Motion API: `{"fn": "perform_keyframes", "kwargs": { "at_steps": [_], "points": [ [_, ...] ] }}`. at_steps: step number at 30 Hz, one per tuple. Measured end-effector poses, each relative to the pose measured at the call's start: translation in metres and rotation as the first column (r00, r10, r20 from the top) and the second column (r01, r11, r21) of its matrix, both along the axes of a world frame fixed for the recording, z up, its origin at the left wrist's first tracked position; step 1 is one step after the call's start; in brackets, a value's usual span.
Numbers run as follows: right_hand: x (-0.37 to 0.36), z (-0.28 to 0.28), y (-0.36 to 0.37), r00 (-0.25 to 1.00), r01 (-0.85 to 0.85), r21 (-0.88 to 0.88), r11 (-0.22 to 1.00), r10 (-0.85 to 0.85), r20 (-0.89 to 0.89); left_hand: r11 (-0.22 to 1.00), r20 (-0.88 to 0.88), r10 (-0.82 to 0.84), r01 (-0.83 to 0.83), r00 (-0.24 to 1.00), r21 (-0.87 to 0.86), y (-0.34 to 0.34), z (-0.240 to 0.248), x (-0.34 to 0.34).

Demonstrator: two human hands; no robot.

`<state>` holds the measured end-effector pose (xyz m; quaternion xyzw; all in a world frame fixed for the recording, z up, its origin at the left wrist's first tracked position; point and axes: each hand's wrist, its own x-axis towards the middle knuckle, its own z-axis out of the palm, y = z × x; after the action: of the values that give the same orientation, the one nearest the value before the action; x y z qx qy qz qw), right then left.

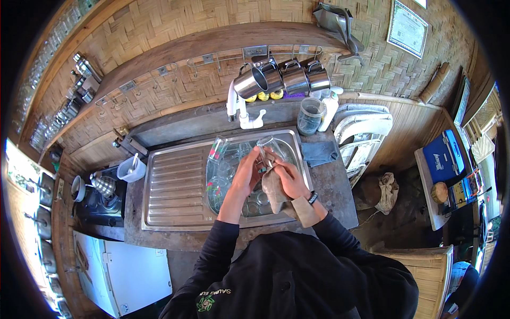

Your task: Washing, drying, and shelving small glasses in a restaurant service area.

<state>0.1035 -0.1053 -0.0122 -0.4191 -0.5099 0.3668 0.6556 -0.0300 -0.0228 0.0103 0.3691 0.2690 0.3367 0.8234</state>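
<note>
Over the sink basin (300, 175), my left hand (247, 173) has its fingers closed round a clear drinking glass (269, 142). The glass is tilted, with its wide end pointing away from me. My right hand (291, 181) grips a brown cloth (273, 192), pressed against the near part of the glass. The cloth hangs down toward my right wrist, and the fingers partly hide the glass. Below both hands, several clear glasses lie in the basin. One glass with red and green decoration (218, 149) leans at the basin's far left corner.
A ribbed metal drainboard (178, 186) extends left of the basin. Behind it stands a white tap (249, 121), with steel mugs (294, 80) hanging above. A dark folded cloth (320, 153), a clear jar (310, 117) and a white pump bottle (330, 110) sit at the right.
</note>
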Motion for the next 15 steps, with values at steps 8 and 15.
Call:
{"fn": "perform_keyframes", "kwargs": {
  "at_steps": [8,15],
  "points": [
    [0.006,0.016,-0.004,0.85,-0.267,-0.403,0.875,0.017,-0.526,0.992,0.122,-0.015,-0.001,0.992,0.13,-0.007,-0.005,0.006],
    [0.012,-0.025,-0.001,-0.161,-0.691,0.323,0.646,0.298,-0.941,0.996,0.246,-0.067,0.052,0.967,0.07,-0.013,-0.01,0.011]
  ]
}}
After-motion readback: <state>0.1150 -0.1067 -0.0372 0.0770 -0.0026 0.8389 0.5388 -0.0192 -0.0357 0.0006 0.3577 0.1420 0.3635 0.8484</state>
